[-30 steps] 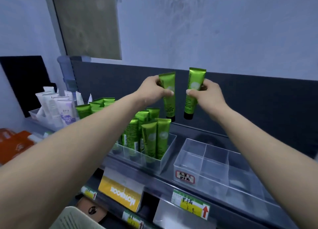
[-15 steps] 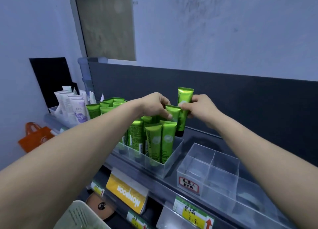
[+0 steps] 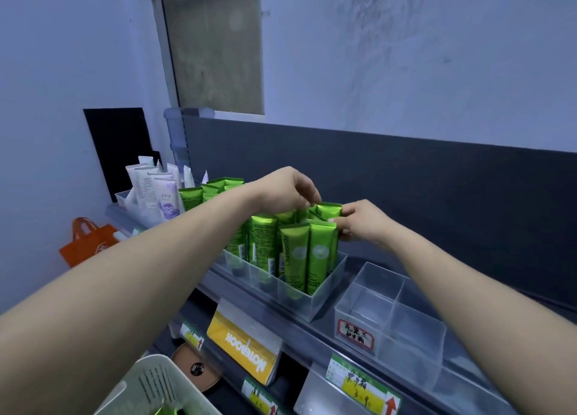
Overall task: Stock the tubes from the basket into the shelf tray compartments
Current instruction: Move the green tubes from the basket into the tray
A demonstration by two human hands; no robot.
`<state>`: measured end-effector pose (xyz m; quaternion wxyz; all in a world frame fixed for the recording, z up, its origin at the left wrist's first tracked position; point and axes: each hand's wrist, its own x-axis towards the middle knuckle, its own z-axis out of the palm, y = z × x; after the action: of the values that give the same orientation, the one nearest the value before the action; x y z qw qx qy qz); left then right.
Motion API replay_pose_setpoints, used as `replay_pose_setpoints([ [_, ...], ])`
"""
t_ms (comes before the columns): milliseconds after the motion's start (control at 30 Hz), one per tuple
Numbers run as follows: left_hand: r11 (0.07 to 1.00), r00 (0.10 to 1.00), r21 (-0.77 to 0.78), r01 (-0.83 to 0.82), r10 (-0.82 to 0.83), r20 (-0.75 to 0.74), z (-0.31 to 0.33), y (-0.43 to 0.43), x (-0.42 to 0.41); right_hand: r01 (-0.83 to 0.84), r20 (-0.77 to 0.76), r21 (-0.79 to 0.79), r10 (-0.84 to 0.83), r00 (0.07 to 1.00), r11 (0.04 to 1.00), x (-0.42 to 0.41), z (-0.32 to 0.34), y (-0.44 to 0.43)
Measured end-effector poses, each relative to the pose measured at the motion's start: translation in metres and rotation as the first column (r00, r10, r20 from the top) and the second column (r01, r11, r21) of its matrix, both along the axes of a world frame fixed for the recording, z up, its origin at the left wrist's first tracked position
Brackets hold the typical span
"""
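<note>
Head view: both hands work at the back of the clear shelf tray (image 3: 324, 293), where green tubes (image 3: 307, 252) stand upright and crowd its compartments. The left hand (image 3: 288, 189) reaches over the rows with its fingers bent down among the tube tops; whether it pinches one I cannot tell. The right hand (image 3: 359, 224) is closed on the crimped end of a green tube (image 3: 329, 210), seating it in the rear right compartment. This tray looks nearly full. The neighbouring clear tray (image 3: 390, 330) to the right stands empty. At the bottom edge, the basket (image 3: 146, 386) shows something green inside, so more stocking probably remains.
</note>
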<state>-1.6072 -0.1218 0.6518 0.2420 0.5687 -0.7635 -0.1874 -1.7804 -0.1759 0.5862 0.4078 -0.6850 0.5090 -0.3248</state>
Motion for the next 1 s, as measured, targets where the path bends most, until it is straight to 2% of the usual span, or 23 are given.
replay_pose_setpoints([
  [100,0.996,0.998,-0.08,-0.029,0.024,-0.064,0.002,0.005,0.006,0.097,0.009,-0.118,-0.097,0.995,0.988,0.003,0.005,-0.001],
  [200,0.99,0.992,-0.135,-0.042,0.025,-0.128,0.002,0.012,0.014,0.244,0.009,-0.365,-0.258,0.966,0.899,0.008,0.026,0.011],
  [267,0.985,0.986,-0.166,-0.049,0.021,-0.163,0.002,0.019,0.021,0.287,0.052,-0.48,-0.3,0.953,0.829,0.014,0.044,0.027],
  [367,0.98,0.981,-0.191,-0.044,0.007,-0.193,-0.001,0.032,0.036,0.298,0.089,-0.589,-0.306,0.948,0.751,0.035,0.063,0.055],
  [500,0.978,0.989,-0.204,-0.045,0.015,-0.149,-0.014,0.057,0.072,0.235,0.103,-0.631,-0.22,0.97,0.739,0.086,0.058,0.095],
  [633,0.989,0.989,-0.131,-0.068,0.049,-0.141,-0.052,0.078,0.127,0.137,0.055,-0.608,-0.131,0.99,0.782,0.148,0.015,0.128],
  [767,0.992,0.988,0.008,-0.124,0.124,-0.093,-0.117,0.098,0.181,0.029,-0.024,-0.48,-0.046,0.999,0.877,0.201,-0.058,0.157],
  [900,0.964,0.987,0.216,-0.156,0.159,0.007,-0.189,0.117,0.217,-0.038,-0.189,-0.24,-0.008,0.982,0.97,0.235,-0.137,0.18],
  [1000,0.916,0.984,0.358,-0.178,0.172,0.048,-0.247,0.125,0.233,-0.077,-0.313,-0.041,0.061,0.948,0.996,0.246,-0.193,0.188],
])
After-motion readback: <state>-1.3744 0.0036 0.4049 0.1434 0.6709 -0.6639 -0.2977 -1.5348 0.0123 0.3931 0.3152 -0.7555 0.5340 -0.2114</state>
